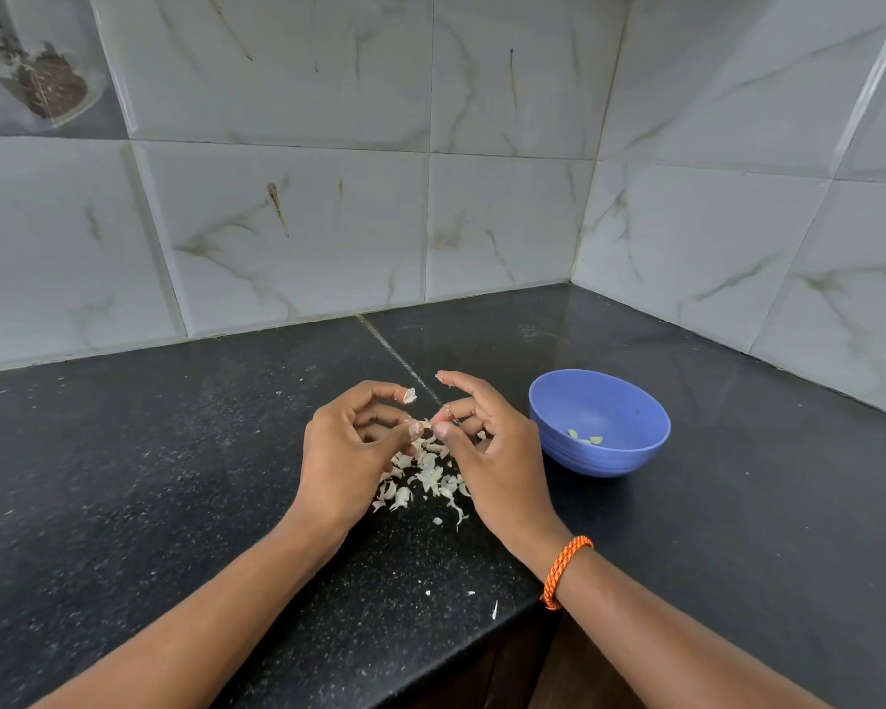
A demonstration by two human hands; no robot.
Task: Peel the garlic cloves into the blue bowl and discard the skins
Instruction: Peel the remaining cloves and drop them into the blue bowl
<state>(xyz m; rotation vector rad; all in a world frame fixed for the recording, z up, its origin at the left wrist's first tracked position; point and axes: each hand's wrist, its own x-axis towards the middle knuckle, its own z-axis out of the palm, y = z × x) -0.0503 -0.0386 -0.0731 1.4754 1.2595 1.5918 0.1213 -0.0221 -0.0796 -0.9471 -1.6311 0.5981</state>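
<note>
We found no readable text, labels, brands or numbers anywhere; nothing legible stood on any surface.

This is a home kitchen, seen at the corner of a worktop. A black speckled stone counter (pixel 175 452) fills the lower half, its two slabs meeting at a pale seam near 12 o'clock. Large glossy white marble-patterned wall tiles (pixel 287 222) with grey-brown veins back it on two sides, joining in a corner at 1 o'clock. At 10 o'clock a clear glass jar of dark brown seeds (pixel 47 84) shows. A small blue plastic bowl (pixel 548 427) at 3 o'clock and papery white garlic skins (pixel 420 478) at centre point to food preparation.
</note>
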